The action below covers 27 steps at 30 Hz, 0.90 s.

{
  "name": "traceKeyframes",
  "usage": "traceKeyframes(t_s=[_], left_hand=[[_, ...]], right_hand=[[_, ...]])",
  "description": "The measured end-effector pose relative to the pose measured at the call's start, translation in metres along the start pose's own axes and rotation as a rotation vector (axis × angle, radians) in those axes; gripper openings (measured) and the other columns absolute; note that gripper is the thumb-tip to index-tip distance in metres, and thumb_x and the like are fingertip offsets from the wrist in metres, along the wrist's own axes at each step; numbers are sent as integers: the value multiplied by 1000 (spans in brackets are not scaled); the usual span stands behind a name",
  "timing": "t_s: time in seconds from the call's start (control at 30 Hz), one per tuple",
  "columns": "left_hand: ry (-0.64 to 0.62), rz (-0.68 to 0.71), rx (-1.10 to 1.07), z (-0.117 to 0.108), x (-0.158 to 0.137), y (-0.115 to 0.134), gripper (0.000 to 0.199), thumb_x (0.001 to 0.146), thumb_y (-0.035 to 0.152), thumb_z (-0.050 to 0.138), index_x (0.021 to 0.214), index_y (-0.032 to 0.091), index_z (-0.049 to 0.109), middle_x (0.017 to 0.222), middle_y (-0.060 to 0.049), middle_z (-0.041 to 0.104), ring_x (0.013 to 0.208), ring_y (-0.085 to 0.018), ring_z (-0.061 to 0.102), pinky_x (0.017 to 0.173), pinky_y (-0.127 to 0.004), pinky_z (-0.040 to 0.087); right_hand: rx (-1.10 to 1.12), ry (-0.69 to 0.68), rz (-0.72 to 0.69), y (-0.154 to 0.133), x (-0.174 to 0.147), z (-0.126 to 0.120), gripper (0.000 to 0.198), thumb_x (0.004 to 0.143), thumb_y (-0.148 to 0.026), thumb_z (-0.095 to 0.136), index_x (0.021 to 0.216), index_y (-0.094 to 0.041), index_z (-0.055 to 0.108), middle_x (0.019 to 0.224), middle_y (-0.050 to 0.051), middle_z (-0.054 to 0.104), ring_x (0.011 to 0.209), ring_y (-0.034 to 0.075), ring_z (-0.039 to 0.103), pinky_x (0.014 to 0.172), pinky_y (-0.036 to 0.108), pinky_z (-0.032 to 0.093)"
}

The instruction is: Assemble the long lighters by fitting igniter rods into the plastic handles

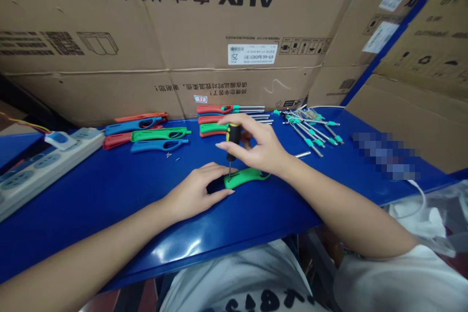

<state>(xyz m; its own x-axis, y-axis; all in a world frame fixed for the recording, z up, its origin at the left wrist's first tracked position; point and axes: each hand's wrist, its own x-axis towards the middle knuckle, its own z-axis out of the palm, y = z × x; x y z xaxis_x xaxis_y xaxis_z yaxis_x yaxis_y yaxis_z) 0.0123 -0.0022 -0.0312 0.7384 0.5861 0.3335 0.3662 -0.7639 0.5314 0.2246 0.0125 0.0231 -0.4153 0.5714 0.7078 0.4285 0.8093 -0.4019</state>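
Head view: blue table [256, 214], glossy, glare near the front edge; cardboard [146, 24] walls the back and right side, print upside down; power strip [73, 153] at left; loose handles [161, 134] in red, blue, green at back left, metal rods [305, 139] with teal parts piled at back right.

Item at far right is pixelated, can't identify; the row of lighters [215, 108] behind the right hand [258, 144] is partly covered; screwdriver tip too small to confirm its seating; left fingertips partly hidden.

Green handle [246, 177] lies on the table in front of the person; long axis roughly left-right, wide end left, looped end right and slightly farther away, partly behind the right wrist; left hand [199, 190] has thumb and fingers parted around the wide end; right hand pinches the screwdriver [231, 148], near upright, shaft down to that end.
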Motion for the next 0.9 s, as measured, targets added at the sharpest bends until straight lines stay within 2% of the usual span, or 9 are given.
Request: traceKeyframes(t_s=[0.1,0.23,0.33,0.43,0.5,0.6,0.7,0.83,0.9], left_hand=[[3,4,-16,0,0,1,36,92,32,70,126,21,63,121,-6,71,113,-21,65,101,-37,53],[3,9,-28,-1,0,2,36,93,32,68,127,21,63,120,-6,71,112,-21,65,100,-37,53],[-11,4,-22,-2,0,2,37,94,32,68,129,22,62,120,-6,71,112,-21,65,100,-37,53],[-14,2,-16,-2,0,2,36,93,32,68,127,21,62,123,-6,70,117,-22,64,104,-38,51],[-12,5,-12,-2,0,2,36,93,32,68,127,21,62,125,-6,70,119,-22,63,106,-39,49],[-6,17,-14,-2,1,3,35,93,31,67,126,21,63,122,-5,71,115,-22,64,102,-37,51],[3,23,-13,-2,1,3,31,94,29,65,124,22,63,118,-5,72,110,-22,66,99,-37,53],[2,11,5,-1,1,2,34,94,30,65,127,23,63,125,-6,70,117,-23,63,104,-40,51],[2,9,0,-1,1,2,35,95,31,65,128,23,63,124,-6,70,117,-23,64,103,-40,52]], right_hand=[[-143,162,-59,-1,-2,-2,35,95,-48,59,112,-19,66,106,8,75,82,17,70,76,28,56],[170,35,-32,-6,-1,-2,36,106,-30,34,130,-17,58,111,8,74,77,12,70,74,26,57],[303,-44,30,-4,1,-1,36,107,-32,37,135,-18,53,112,7,73,65,8,66,64,22,56],[76,85,-69,1,1,-4,37,94,-47,64,117,-18,65,111,7,74,74,12,69,73,26,57],[-51,102,-159,1,0,-7,40,90,-52,67,113,-19,68,107,7,75,87,17,71,83,29,57],[56,-68,-132,-5,1,-9,41,106,-41,38,137,-20,56,119,8,71,96,16,70,87,31,57],[195,-171,-17,-10,2,-7,44,109,-32,28,149,-22,41,128,8,67,85,11,70,77,27,59],[-28,29,-103,-6,1,-6,38,95,-47,61,120,-19,65,114,8,73,96,18,71,88,30,57],[-69,64,-123,-4,1,-7,35,98,-47,56,116,-18,67,108,8,74,101,20,70,93,32,55]])
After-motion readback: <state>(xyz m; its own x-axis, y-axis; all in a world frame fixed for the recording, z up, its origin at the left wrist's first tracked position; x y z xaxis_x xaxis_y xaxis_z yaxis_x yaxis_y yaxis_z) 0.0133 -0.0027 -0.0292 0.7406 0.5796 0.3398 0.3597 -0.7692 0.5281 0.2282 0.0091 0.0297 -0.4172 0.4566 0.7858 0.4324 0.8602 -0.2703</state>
